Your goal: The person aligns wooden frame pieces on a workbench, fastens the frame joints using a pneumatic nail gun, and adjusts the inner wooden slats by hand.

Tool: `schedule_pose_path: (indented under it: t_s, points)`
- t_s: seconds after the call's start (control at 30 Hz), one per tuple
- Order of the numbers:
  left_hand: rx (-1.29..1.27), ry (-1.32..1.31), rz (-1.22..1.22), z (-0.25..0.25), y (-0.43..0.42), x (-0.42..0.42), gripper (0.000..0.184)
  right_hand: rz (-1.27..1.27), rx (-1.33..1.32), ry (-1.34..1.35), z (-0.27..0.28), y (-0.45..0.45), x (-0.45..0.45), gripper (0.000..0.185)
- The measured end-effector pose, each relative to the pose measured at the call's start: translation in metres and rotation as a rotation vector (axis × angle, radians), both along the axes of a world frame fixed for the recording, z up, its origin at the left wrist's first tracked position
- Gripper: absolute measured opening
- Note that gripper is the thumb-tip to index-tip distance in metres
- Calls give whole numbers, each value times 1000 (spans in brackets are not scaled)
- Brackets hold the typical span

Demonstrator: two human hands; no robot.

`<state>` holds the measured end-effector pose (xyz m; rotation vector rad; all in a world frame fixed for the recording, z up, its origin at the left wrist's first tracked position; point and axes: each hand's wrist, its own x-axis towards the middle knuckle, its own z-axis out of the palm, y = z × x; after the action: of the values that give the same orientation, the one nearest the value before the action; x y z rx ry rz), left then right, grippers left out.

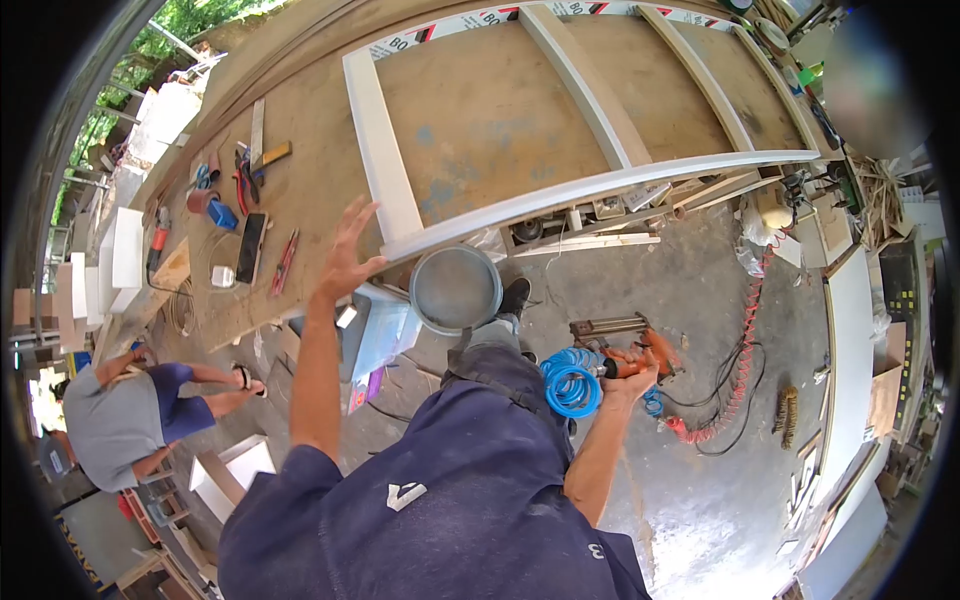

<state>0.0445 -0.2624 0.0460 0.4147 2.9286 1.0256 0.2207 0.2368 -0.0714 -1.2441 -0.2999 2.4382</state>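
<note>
My right hand (pixel 632 382) is wrapped round the handle of an orange nail gun (pixel 660 352), held low at my right side above the floor. A blue coiled air hose (pixel 572 385) hangs by the gun's handle. Fingers spread, my left hand (pixel 350 250) is at the near left corner of a white-edged wooden frame (pixel 398 190). Whether its fingertips touch the frame I cannot tell. The frame lies on the workbench (pixel 300 180), with several crossbars between its long sides. To the left of my left hand lie a phone (pixel 251 247) and red-handled pliers (pixel 285 262).
A round grey-blue bucket (pixel 456 290) stands before my legs. More hand tools and a blue tape measure (pixel 222 213) lie on the bench. A red coiled hose (pixel 745 350) runs over the floor at right. Another person (pixel 115 420) is at the far left.
</note>
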Motion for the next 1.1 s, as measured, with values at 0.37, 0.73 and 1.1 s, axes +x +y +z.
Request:
schedule_pose_path:
  t_s: [0.37, 0.73, 1.1]
  points:
    - [-886, -62, -728, 42, 38, -76, 127, 22, -18, -65, 8, -36, 51, 31]
    - [-773, 30, -873, 33, 19, -79, 112, -290, -87, -30, 3, -46, 87, 26]
    - [-506, 238, -1027, 6, 6, -97, 93, -188, -62, -13, 40, -166, 28, 41]
